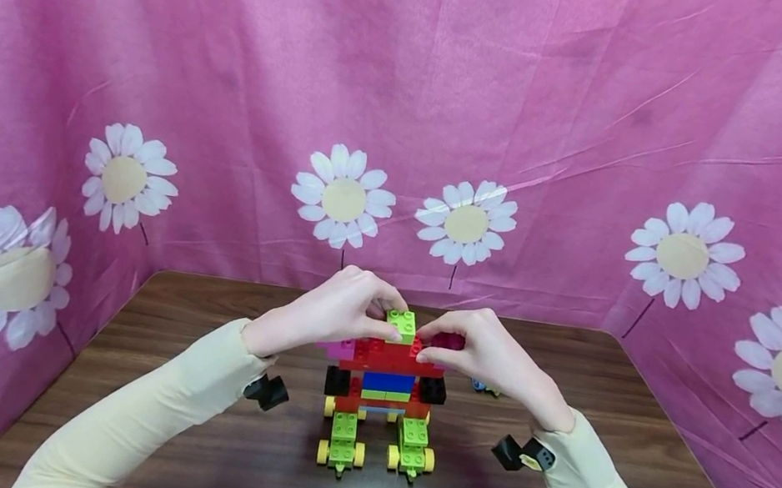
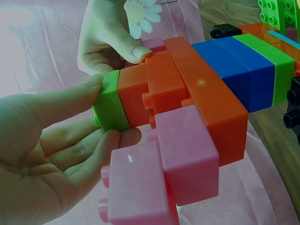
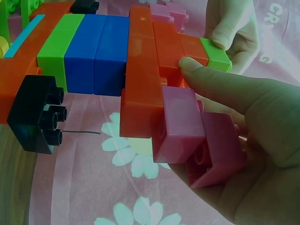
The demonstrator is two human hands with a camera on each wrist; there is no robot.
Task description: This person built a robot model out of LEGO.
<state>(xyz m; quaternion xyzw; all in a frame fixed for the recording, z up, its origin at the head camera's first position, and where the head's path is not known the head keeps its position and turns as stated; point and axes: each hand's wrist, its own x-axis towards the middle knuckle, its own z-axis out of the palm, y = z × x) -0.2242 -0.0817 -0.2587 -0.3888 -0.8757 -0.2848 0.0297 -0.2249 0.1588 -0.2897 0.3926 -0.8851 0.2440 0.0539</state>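
A toy figure built from bricks stands upright in the head view, with a red upper body [image 1: 382, 355] over a blue middle [image 1: 389, 383]. At its top sits a lime green brick [image 1: 400, 326], which my left hand [image 1: 340, 304] pinches between thumb and fingers. Just below it, my right hand [image 1: 484, 351] grips a red brick [image 3: 168, 47], its thumb [image 3: 206, 77] flat on the brick's face. Pink bricks [image 2: 187, 154] step out from the shoulder in the left wrist view; another pink pair [image 3: 218, 147] lies by my right palm.
Black bricks [image 1: 337, 381] jut from the figure's sides. Its legs are lime green wheeled bases [image 1: 342, 439] with yellow wheels, on a dark wooden table [image 1: 214, 462]. A small blue and green piece [image 1: 482, 386] lies behind my right wrist. Pink daisy-print cloth [image 1: 417, 71] hangs around the table.
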